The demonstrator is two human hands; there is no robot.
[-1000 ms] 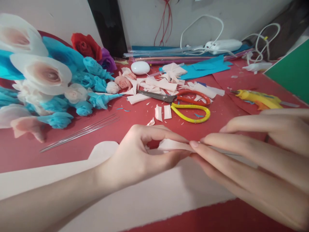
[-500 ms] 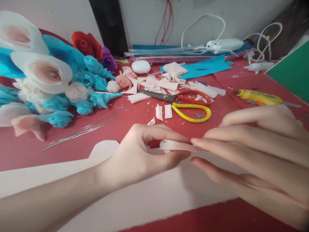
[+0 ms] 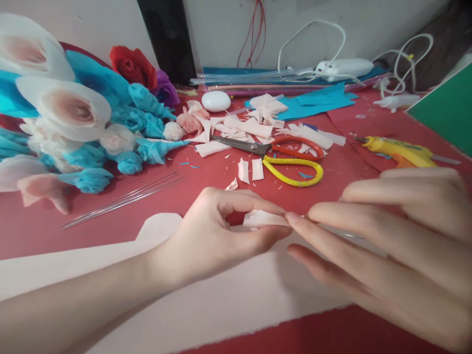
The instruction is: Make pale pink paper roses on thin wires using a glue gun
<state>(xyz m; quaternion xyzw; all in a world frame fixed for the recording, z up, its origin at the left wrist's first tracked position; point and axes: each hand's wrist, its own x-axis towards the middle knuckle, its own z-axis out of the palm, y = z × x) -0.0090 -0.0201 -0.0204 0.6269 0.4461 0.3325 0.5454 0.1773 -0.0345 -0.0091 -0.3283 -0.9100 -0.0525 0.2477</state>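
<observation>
My left hand (image 3: 221,228) is closed in a pinch on a small pale pink paper piece (image 3: 263,218), thumb below and index finger above. My right hand (image 3: 383,241) has its fingers stretched out. Its index fingertip touches the paper beside the left fingertips, and its thumb hangs apart, lower down. A thin wire (image 3: 352,235) shows between the right fingers; where it joins the paper is hidden. Under both hands lies a large pale pink paper sheet (image 3: 221,305).
Scissors (image 3: 291,162) lie open among pale paper scraps (image 3: 250,128). Paper flowers (image 3: 77,110) crowd the left, with metal wires (image 3: 121,200) in front. A yellow glue gun (image 3: 398,148) is at right, near a green panel (image 3: 446,105). White cables (image 3: 342,39) run along the back.
My right hand has shifted slightly left, its index fingertip now meeting the left fingertips at the paper. The wire between the right fingers has become visible. My left hand keeps its pinch.
</observation>
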